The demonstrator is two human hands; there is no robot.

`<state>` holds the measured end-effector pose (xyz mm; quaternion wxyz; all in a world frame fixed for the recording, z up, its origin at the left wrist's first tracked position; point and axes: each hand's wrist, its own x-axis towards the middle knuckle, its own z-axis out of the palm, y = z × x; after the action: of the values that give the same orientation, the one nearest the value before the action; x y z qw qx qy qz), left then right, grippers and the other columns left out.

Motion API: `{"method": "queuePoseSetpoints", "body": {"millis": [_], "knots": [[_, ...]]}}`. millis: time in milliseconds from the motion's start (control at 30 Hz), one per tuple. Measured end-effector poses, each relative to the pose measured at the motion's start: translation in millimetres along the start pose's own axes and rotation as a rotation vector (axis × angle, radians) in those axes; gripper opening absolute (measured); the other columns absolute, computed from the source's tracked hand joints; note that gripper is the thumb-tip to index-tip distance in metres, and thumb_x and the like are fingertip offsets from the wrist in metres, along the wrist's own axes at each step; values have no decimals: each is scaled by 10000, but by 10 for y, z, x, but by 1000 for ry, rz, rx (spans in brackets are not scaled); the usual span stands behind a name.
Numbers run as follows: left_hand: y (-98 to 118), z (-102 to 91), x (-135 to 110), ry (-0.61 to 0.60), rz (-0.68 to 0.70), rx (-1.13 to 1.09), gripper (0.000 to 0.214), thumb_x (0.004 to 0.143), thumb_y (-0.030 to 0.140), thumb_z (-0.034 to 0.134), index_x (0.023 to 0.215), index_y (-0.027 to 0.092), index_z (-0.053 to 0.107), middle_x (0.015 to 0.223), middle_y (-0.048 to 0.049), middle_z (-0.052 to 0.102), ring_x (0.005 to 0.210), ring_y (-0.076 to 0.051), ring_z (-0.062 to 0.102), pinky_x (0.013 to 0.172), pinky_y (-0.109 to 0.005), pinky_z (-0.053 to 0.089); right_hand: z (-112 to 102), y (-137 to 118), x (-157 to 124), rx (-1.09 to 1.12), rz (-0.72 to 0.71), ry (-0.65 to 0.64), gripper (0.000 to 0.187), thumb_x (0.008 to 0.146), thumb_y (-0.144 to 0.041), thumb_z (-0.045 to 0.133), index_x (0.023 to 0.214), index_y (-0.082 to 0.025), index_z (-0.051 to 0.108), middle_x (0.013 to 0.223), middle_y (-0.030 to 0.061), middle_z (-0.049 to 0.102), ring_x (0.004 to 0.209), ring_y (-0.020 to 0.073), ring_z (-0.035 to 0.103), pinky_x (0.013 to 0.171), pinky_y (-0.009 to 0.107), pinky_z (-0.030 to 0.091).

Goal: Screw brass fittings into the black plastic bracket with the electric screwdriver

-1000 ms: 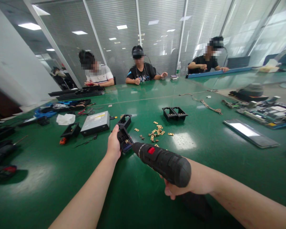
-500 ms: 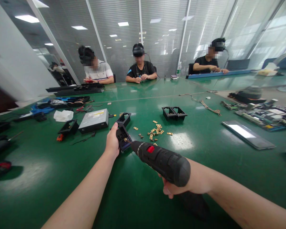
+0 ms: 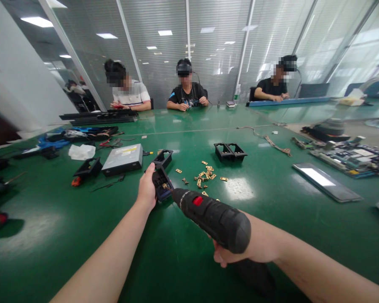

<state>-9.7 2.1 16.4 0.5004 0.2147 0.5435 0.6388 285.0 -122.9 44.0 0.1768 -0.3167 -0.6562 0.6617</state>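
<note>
My left hand (image 3: 148, 187) is closed on the near end of a black plastic frame (image 3: 161, 181), tilted so that its inside with small brass-coloured parts faces the drill. My right hand (image 3: 224, 252) grips a black cordless drill (image 3: 211, 216) with a red switch on top. The drill's nose points left, at the inside of the frame; whether its bit touches a screw I cannot tell. Beyond the frame's far end is another black frame section (image 3: 163, 158); I cannot tell whether the two are joined. Loose brass plates (image 3: 212, 176) and small screws (image 3: 185, 181) lie just beyond the drill.
A double black frame (image 3: 230, 152) stands farther back. To the left are an optical drive (image 3: 122, 159) and a single black frame (image 3: 87, 168). A phone-like slab (image 3: 326, 182) and circuit boards (image 3: 356, 153) lie right. Three people sit across the green table (image 3: 183, 269).
The drill and the black frame keep nearly the same position against each other. The whole view has shifted slightly. Across the table, the middle person's hands have moved apart.
</note>
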Motion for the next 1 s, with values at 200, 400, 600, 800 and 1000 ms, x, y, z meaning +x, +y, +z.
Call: {"method": "queuePoseSetpoints", "body": {"millis": [200,400,600,800,1000], "knots": [[13,0,2,-10,-11,-13,293,1215,500,770,1164,213,790,809,-76,811,604,-280,804,585,-347,691,24,47,42,95,56,28,544,680,-420,1264,799,-228,769,817,5,846,780,210,806,743,319,653],[6,-9,15,10,-28,-22,282,1211,491,785,1218,209,797,830,-86,824,627,-300,828,566,-355,694,29,50,48,129,99,-4,507,679,-408,1274,800,-209,823,794,2,830,788,200,798,803,328,661],[-2,-22,46,-4,-14,3,299,1215,480,776,1251,184,791,867,-95,835,628,-286,817,591,-371,716,35,82,50,131,113,2,578,664,-477,1278,797,-227,774,809,9,836,792,208,811,758,313,651],[-13,-30,75,6,1,23,283,1198,469,802,1202,187,784,865,-69,822,650,-257,818,635,-343,723,38,95,64,148,103,-10,526,684,-420,1271,820,-217,805,800,-5,817,776,195,794,779,321,659],[-15,-44,90,1,15,38,262,1186,440,811,1171,180,778,881,-80,838,664,-251,817,663,-348,731,50,116,63,159,136,14,510,657,-356,1271,840,-209,818,835,12,845,808,205,807,767,319,658]]}}
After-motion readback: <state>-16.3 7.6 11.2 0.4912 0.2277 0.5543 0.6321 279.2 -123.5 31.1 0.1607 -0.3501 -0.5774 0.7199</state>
